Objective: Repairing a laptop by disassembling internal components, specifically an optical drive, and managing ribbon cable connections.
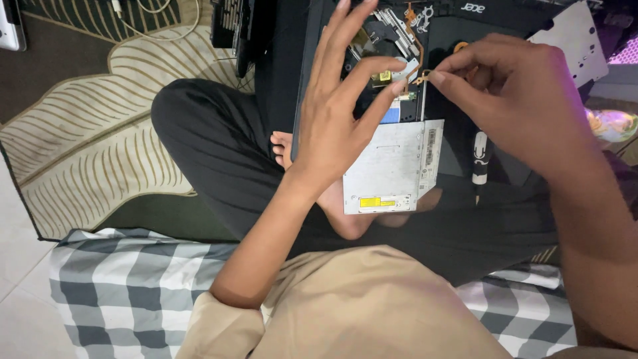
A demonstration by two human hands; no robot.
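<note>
**Two hands over an opened laptop, a thin ribbon cable pinched between them**

The top of the opened laptop (372, 80) is cut off by the upper edge of the view, and the left hand (342, 100) covers much of the exposed internals. The small parts under the fingers are hard to make out. Whatever the right hand (512, 93) may hold besides the cable cannot be told.

The left hand rises from the lap with fingers spread and pointing up, thumb and forefinger meeting at the end of an orange ribbon cable (420, 74). The right hand comes in from the right edge, its fingertips closed together on the same cable end, wrist bent downward.

The cable sits near the laptop's upper middle, just above a silver optical drive (392, 166) that overhangs the laptop's near edge above a bare foot (282, 146). A black screwdriver (479, 158) lies just right of the drive. A patterned rug (100, 119) leaves open room left of the laptop; a checked cloth (126, 286) lies by the lap.
</note>
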